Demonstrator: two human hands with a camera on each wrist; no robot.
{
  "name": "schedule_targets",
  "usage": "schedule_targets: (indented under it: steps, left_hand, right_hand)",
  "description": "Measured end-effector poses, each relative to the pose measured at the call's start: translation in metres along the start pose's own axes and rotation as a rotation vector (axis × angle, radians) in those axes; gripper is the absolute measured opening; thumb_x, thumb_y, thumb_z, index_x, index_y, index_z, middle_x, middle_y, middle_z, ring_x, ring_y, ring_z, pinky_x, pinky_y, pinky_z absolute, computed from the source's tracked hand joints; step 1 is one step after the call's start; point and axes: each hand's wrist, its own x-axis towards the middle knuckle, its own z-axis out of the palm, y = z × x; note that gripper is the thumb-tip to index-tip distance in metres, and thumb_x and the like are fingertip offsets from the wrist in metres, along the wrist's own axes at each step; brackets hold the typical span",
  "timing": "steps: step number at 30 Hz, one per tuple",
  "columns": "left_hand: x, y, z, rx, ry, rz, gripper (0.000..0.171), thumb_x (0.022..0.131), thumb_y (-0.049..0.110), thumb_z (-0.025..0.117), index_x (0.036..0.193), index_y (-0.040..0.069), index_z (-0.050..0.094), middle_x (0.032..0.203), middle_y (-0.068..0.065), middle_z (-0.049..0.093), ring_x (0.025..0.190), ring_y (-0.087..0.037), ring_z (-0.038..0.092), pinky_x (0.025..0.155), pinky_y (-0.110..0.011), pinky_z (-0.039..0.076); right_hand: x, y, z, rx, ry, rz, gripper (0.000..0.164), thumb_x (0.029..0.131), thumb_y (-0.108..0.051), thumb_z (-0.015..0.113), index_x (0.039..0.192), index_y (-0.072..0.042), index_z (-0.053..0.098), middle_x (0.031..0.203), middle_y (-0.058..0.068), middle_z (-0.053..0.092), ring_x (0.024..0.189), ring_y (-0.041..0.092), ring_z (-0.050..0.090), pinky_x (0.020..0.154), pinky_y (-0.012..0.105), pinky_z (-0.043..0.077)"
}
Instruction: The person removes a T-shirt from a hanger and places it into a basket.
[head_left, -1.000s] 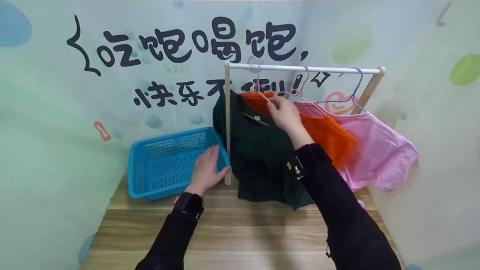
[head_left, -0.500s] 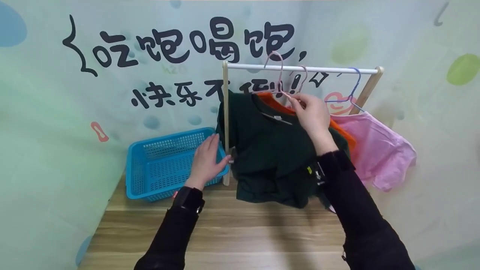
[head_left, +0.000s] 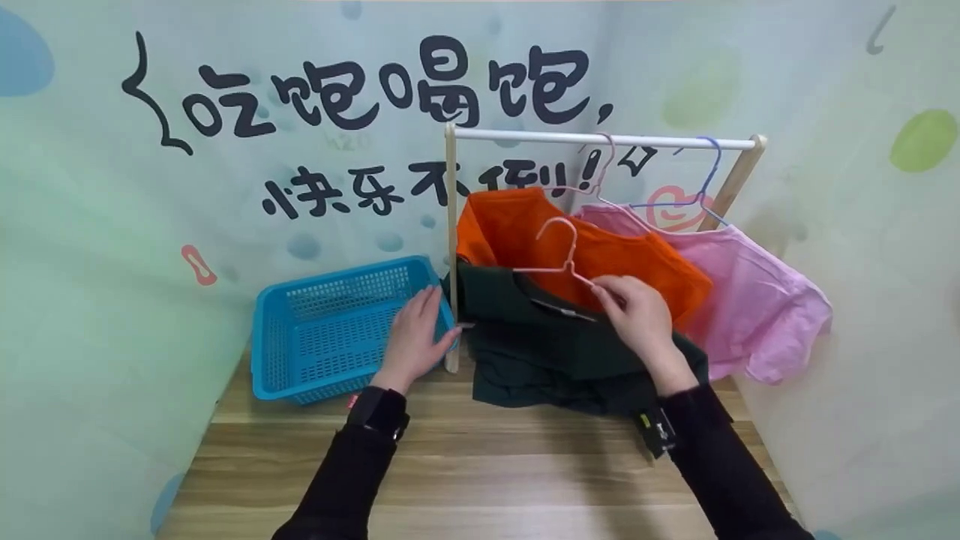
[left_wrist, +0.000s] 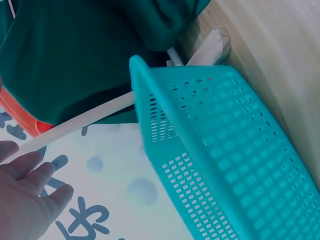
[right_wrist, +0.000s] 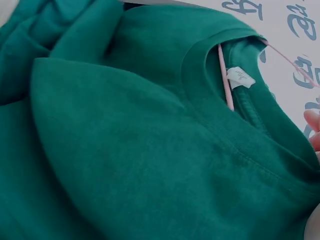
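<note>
Dark green T-shirt [head_left: 559, 352], on its pink hanger [head_left: 561, 255] pinched by the right hand [head_left: 637, 319] below the rack rail [head_left: 600, 139], sags onto the desk [head_left: 480, 465] and could slip off, while the spread left hand [head_left: 416, 334] rests on the blue basket [head_left: 330, 330].

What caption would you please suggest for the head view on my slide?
Right hand holds a pink hanger carrying a dark green shirt below the rail; left hand rests on the blue basket.
</note>
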Motion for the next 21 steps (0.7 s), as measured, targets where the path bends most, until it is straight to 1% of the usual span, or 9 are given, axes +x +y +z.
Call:
schedule_targets:
  steps: [4,7,10,14,16,19,20,21]
  left_hand:
    - [0.001,0.003,0.003,-0.006,-0.001,0.018,0.068,0.097,0.034,0.064,0.15,-0.001,0.037,0.152,-0.022,0.037,0.139,-0.038,0.035,0.112,-0.055,0.028]
    - [0.003,0.008,0.004,-0.009,0.001,0.038,0.067,0.098,0.033,0.063,0.15,0.001,0.037,0.154,-0.019,0.037,0.14,-0.036,0.034,0.112,-0.055,0.028]
    - [0.006,0.014,0.004,-0.005,0.007,0.061,0.064,0.099,0.033,0.062,0.15,0.003,0.039,0.154,-0.017,0.038,0.141,-0.034,0.034,0.113,-0.053,0.028]
    - [0.011,0.022,0.004,-0.02,0.018,0.079,0.06,0.098,0.029,0.063,0.149,0.005,0.042,0.153,-0.014,0.04,0.141,-0.032,0.034,0.114,-0.051,0.027]
    - [0.012,0.024,0.004,-0.033,0.025,0.087,0.057,0.098,0.027,0.064,0.148,0.005,0.044,0.152,-0.013,0.042,0.141,-0.031,0.035,0.114,-0.05,0.027]
    - [0.014,0.027,0.005,-0.059,0.067,0.119,0.05,0.098,0.025,0.065,0.141,0.005,0.052,0.145,-0.013,0.05,0.137,-0.031,0.041,0.113,-0.049,0.029]
    - [0.014,0.027,0.005,-0.063,0.093,0.137,0.045,0.098,0.025,0.065,0.137,0.005,0.056,0.141,-0.013,0.055,0.134,-0.03,0.045,0.112,-0.048,0.031]
    - [0.014,0.028,0.005,-0.071,0.124,0.16,0.04,0.097,0.025,0.065,0.132,0.005,0.06,0.134,-0.012,0.059,0.129,-0.029,0.05,0.11,-0.046,0.035]
  right_hand:
    - [-0.014,0.008,0.0,0.008,0.044,-0.141,0.014,0.088,-0.013,0.076,0.102,-0.011,0.076,0.084,0.004,0.068,0.073,0.02,0.058,0.072,0.034,0.05]
    - [-0.021,0.011,-0.001,0.011,0.078,-0.253,0.019,0.082,-0.006,0.08,0.1,-0.01,0.077,0.082,0.002,0.068,0.071,0.019,0.058,0.07,0.032,0.049]
    - [-0.024,0.012,-0.004,0.024,0.106,-0.33,0.023,0.078,-0.002,0.081,0.099,-0.01,0.077,0.082,0.001,0.069,0.071,0.019,0.059,0.07,0.03,0.049]
    - [-0.024,0.01,-0.01,0.061,0.136,-0.405,0.027,0.074,0.001,0.082,0.099,-0.011,0.077,0.082,0.001,0.07,0.07,0.02,0.06,0.07,0.03,0.049]
    - [-0.023,0.01,-0.012,0.084,0.152,-0.442,0.024,0.075,-0.002,0.082,0.098,-0.01,0.077,0.081,0.001,0.07,0.069,0.02,0.06,0.07,0.03,0.049]
    - [-0.02,0.012,-0.014,0.133,0.168,-0.467,0.012,0.085,-0.014,0.078,0.095,-0.009,0.077,0.079,0.002,0.069,0.067,0.02,0.059,0.07,0.029,0.048]
    - [-0.02,0.013,-0.015,0.153,0.174,-0.471,0.013,0.089,-0.02,0.076,0.094,-0.008,0.077,0.079,0.002,0.069,0.067,0.021,0.059,0.07,0.028,0.048]
    - [-0.019,0.014,-0.015,0.173,0.181,-0.472,0.018,0.091,-0.024,0.073,0.093,-0.007,0.077,0.078,0.003,0.069,0.066,0.021,0.059,0.071,0.027,0.047]
